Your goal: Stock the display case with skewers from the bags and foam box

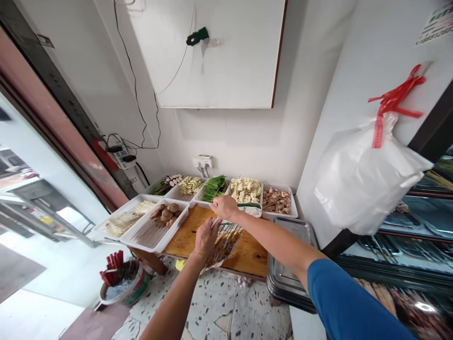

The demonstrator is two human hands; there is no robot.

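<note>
A printed plastic bag (228,236) with brownish contents hangs in front of the wooden table (260,252). My left hand (206,237) is closed at its upper left edge, fingers pinched together. Just above it, my right hand (225,208) is closed at the bag's top; its fingertips are partly hidden. Behind the hands stand white trays of skewered food: green stalks (214,188), cauliflower (246,190) and reddish-brown pieces (276,200). To the left of my left hand is a tray (161,245) of skewered mushrooms (166,213).
Stacked metal trays (292,264) stand at the table's right end. A large white plastic bag (371,174) hangs by a red tie on the right. A bucket (123,285) with red-ended sticks stands on the floor at left. Wall sockets (203,162) sit behind the trays.
</note>
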